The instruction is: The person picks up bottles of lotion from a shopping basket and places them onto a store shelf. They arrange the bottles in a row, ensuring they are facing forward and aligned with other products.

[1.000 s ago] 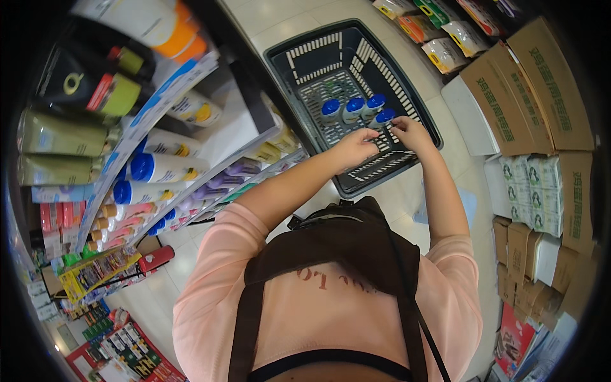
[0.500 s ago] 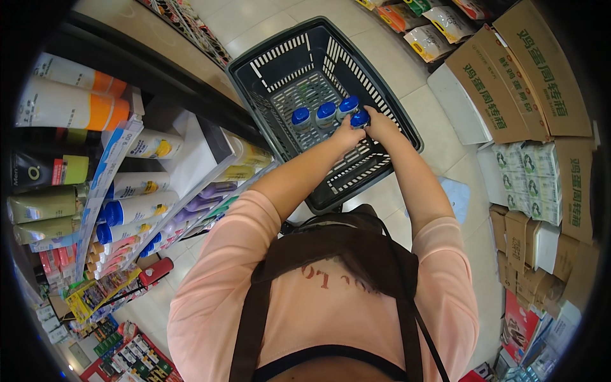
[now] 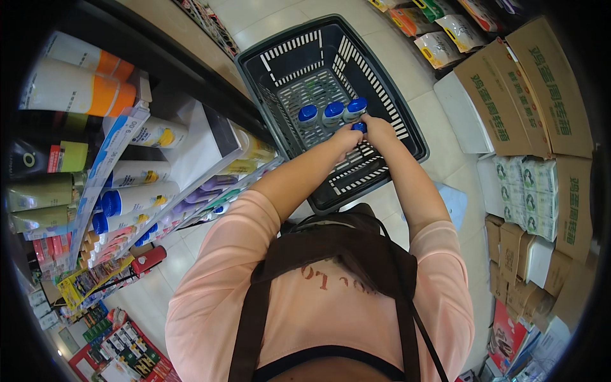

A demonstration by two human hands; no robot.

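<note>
Both my hands meet over the near right part of a dark shopping basket [image 3: 417, 137]. My left hand [image 3: 347, 140] and my right hand [image 3: 380, 133] are closed around one blue-capped bottle [image 3: 359, 127]; only its cap shows clearly, the body being hidden by my fingers. Just beyond it, three more bottles stand in a row in the basket: a left bottle [image 3: 308, 116], a middle bottle [image 3: 333, 113] and a right bottle [image 3: 356, 109]. Their bodies look pale, under blue caps. The right one is close to my fingers.
At left, a shelf [image 3: 210, 137] holds white bottles [image 3: 149, 197] with blue caps and several tubes. Cardboard boxes [image 3: 496, 95] and wrapped packs [image 3: 528, 191] are stacked at right. Bagged goods [image 3: 439, 49] lie at the far right. A brown bag [image 3: 337, 248] hangs on my front.
My hands have lowered slightly toward the basket with the bottle, and its cap is now more covered by my fingers. The basket and shelves have shifted a little in view.
</note>
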